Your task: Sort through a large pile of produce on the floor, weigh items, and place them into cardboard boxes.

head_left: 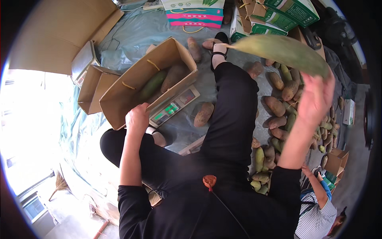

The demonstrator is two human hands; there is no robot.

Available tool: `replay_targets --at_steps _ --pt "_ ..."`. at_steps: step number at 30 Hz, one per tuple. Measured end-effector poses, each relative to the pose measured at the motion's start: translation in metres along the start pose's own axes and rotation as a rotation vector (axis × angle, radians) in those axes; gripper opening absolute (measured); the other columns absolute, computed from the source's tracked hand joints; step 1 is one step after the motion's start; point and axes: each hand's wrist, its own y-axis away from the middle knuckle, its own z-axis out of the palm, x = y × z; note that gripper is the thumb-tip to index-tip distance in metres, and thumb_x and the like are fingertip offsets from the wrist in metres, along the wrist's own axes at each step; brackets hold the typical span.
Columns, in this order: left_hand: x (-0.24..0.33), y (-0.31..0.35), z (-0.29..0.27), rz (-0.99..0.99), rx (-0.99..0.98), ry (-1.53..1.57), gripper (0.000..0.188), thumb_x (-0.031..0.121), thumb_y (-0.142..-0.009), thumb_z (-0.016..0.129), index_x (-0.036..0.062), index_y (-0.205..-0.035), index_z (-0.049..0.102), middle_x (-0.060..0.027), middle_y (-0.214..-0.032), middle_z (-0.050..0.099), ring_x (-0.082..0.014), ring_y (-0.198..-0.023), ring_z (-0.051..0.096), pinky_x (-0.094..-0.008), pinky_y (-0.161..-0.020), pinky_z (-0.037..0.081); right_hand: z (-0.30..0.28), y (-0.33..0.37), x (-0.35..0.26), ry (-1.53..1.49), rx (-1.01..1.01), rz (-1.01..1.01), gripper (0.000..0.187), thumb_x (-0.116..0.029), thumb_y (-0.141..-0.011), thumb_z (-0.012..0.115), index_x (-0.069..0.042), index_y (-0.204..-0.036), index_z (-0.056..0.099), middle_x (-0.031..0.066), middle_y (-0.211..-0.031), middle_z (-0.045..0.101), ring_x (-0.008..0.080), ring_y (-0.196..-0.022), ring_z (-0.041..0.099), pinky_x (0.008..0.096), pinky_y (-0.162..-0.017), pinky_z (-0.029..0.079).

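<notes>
My left hand (136, 118) grips the near rim of an open cardboard box (131, 85) that rests on a flat weighing scale (173, 107). Inside the box lie a green long fruit (153, 84) and a brown one (173, 76). My right hand (316, 97) is raised high at the right and holds a large green oblong fruit (280, 51), blurred by closeness. My legs in black trousers stretch out between the scale and a heap of fruit.
Several brown and green fruits (278, 115) are spread over the grey plastic sheet at right. A loose brown fruit (203, 114) lies by the scale. Printed cartons (274, 16) stand at the back, empty cardboard boxes (95, 85) at left. Another person (318, 211) crouches at lower right.
</notes>
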Motion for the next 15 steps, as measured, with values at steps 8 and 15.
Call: replay_targets --at_steps 8,15 --pt "-0.004 -0.002 0.000 0.038 -0.009 -0.063 0.021 0.014 -0.076 0.062 0.0079 -0.096 0.062 -0.0162 -0.084 0.064 -0.0347 -0.084 0.061 -0.0442 -0.073 0.048 0.183 0.054 0.076 -0.261 -0.327 0.373 0.037 -0.001 -0.074 0.070 0.000 -0.105 0.050 0.0079 -0.096 0.059 0.0131 -0.086 0.059 0.0262 -0.074 0.050" --pt "-0.019 -0.010 0.010 0.060 -0.061 -0.190 0.031 0.014 -0.078 0.059 0.0078 -0.108 0.059 -0.0171 -0.091 0.064 -0.0341 -0.085 0.062 -0.0445 -0.073 0.050 0.260 0.126 0.133 0.132 -0.371 0.421 0.041 -0.014 -0.067 0.070 0.000 -0.101 0.053 0.0180 -0.091 0.059 0.0292 -0.084 0.060 0.0369 -0.074 0.047"
